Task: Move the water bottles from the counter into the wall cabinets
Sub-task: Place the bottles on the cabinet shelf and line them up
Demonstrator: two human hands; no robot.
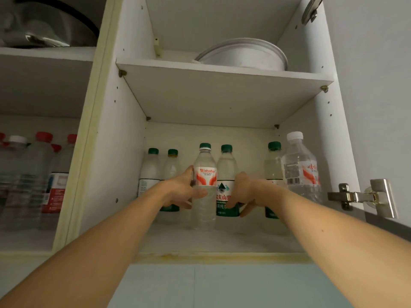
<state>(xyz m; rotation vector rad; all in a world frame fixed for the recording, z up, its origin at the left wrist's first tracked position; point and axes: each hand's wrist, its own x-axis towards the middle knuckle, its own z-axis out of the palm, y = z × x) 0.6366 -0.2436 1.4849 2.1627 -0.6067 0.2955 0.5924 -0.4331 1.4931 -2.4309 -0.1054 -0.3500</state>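
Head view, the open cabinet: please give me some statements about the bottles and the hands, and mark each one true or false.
1. The left hand grips the Wahaha bottle. True.
2. The Wahaha bottle has a red cap. False: its cap is green.
3. The right hand holds the green-label bottle. True.
4. The white-cap bottle stands at the left end of the lower shelf. False: it stands at the right end, near the hinge.
5. The upper shelf holds bottles. False: a round white dish lies there.
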